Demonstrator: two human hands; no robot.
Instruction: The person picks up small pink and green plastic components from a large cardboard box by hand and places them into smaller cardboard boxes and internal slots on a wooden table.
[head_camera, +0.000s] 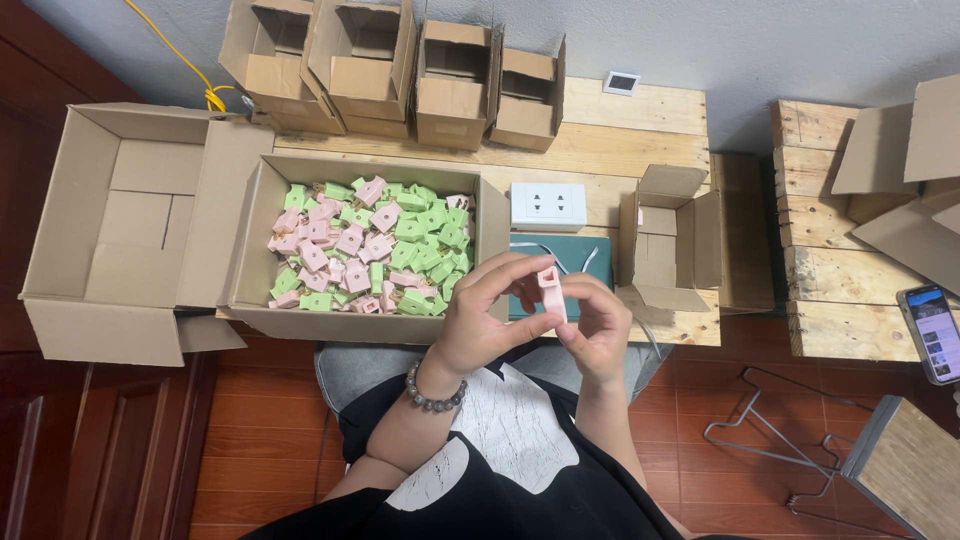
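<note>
both the left hand (478, 322) and right hand (592, 330) are pinched together on one small pink plastic plug piece (549, 291) just above the lap, while the open cardboard box (250, 240) of pink and green pieces looks mostly full and the small empty carton (668, 240) beside it unfilled.

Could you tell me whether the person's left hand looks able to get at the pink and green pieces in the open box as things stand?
Probably yes. The open box of pink and green pieces lies just beside the left hand, with its top open and nothing between them. But that hand, with the right hand, holds a pink piece.
</note>
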